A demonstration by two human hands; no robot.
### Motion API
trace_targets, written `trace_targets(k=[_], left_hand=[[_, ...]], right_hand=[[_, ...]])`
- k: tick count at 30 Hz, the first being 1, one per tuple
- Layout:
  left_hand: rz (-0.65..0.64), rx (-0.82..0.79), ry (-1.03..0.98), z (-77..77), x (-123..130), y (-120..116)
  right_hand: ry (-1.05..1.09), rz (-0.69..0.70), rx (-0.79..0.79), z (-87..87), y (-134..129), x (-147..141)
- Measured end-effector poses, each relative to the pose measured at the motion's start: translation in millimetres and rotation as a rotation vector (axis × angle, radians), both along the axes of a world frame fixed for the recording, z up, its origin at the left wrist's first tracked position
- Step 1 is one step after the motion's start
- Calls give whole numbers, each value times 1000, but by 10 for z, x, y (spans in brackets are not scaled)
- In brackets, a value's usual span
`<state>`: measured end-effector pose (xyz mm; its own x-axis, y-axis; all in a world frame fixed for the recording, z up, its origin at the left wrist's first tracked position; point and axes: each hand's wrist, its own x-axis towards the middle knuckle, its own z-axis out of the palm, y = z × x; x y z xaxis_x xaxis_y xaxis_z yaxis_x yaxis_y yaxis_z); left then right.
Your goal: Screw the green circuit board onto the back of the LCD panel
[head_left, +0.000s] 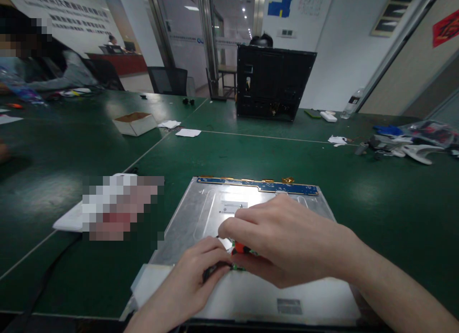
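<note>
The metal panel (186, 218) lies flat beneath both hands, its near part close to the person. The flat position presumably gives the hands a stable base and open access from above. The right hand (283, 237) is closed around an orange-and-black item (241, 248), apparently a tool handle; its tip is hidden by the fingers. The left hand (195, 268) is bent, with its fingertips beside a small green board (237, 267) just below the right hand. Whether it grips the dark part (211, 271) under its fingers cannot be told; the placement suggests steadying the work. A blue circuit strip (287, 187) runs along the panel's far edge, beyond the right hand and clear of both. The worktop (272, 158) extends beyond the hands, with a white box (136, 127) ahead and left of the left hand.
</note>
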<state>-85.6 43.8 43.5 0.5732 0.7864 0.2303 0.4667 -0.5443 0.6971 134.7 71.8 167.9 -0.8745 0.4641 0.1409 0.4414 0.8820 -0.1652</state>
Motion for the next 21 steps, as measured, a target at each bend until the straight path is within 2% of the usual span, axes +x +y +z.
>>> trace_targets(k=[6,13,21], left_hand=[[22,-6,-1,-15,-4,-15],[9,7,-16,-8,3,-9],[23,1,14,-37,-17,-7]], right_hand=[[12,8,18,-8,7,8],[3,18,-56,39,-6,36],[2,14,-5,12,-4,24]])
